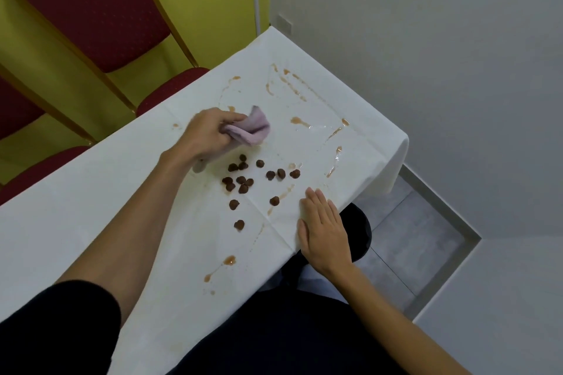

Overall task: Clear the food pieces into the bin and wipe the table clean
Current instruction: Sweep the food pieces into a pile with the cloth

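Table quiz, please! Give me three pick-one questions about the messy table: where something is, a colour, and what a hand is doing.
1. Where are the brown food pieces?
A. In a bowl. B. On the white table. C. On the floor.
2. What colour is the cloth?
A. Pale purple. B. Green. C. Black.
3. What is the right hand doing?
A. Gripping the cloth. B. Pinching a food piece. C. Lying flat on the table.
Answers: 1 B, they lie scattered on the table; 2 A, it looks lilac in the left hand; 3 C, its fingers are straight near the table edge.
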{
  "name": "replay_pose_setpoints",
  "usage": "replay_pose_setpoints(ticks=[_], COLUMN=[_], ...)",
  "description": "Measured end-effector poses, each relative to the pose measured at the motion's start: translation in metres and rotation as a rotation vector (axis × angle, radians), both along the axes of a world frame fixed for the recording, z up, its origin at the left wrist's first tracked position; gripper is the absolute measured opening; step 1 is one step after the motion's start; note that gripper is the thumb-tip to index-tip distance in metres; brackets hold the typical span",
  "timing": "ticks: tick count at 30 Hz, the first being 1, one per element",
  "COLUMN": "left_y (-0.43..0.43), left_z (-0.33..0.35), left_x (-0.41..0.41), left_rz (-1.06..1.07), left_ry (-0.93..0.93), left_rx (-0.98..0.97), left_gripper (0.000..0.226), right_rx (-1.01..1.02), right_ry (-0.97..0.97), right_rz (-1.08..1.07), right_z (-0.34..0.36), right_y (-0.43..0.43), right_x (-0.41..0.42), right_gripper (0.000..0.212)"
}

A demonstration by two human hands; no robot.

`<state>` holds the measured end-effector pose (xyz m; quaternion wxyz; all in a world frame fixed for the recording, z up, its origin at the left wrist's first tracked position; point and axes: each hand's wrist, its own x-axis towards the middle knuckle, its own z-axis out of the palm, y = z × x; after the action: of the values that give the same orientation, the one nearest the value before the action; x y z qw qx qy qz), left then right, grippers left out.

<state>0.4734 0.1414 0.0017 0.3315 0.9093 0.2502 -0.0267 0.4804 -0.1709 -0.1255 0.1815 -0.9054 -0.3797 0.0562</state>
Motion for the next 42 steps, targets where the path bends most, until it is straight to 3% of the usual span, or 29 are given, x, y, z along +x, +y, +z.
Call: replay_pose_setpoints(ticks=[4,11,15,17,20,26,31,36,42], left_y=[0.002,-0.049,-0.070,-0.068,-0.054,-0.050,-0.072,-0.081,-0.064], left_z=[-0.022,-0.028,-0.014,-0.006,-0.006,-0.032,-0.048,-0.033,-0.026], left_x=[-0.017,-0.007,0.001,-0.005,-0.030,-0.086,-0.057,-0.028,-0.099], left_rz=[0.102,0.072,0.082,0.138,0.241,0.348,0.294,0.238,0.437], left_ry=[0.118,0.082,-0.059,-0.139,-0.179,-0.045,-0.042,-0.109,-0.116], left_rx=[0.108,0.064,-0.186,-0.210,-0.136,-0.027,-0.046,-0.055,0.003], left_gripper=[0.048,0.050,0.035,0.037,0.036,0.042,0.025,0.033,0.010], right_rx=[0.014,0.027,0.036,0.028,0.032,0.046,0.038,0.029,0.009], right_ry=[-0.008,-0.005,-0.018,-0.015,-0.008,0.002,0.002,0.008,0.026], right_rz=[-0.003,-0.002,0.001,0.003,0.009,-0.030,-0.031,-0.028,-0.022], right_z=[-0.001,-0.001,0.000,0.000,0.000,-0.004,-0.007,-0.006,-0.009], right_y=[-0.001,0.001,-0.001,0.000,0.000,0.006,0.007,0.007,0.006], right_x=[-0.001,-0.002,-0.001,-0.002,-0.002,-0.005,-0.006,-0.006,-0.006], right_gripper=[0.046,0.046,0.047,0.048,0.048,0.048,0.046,0.043,0.042])
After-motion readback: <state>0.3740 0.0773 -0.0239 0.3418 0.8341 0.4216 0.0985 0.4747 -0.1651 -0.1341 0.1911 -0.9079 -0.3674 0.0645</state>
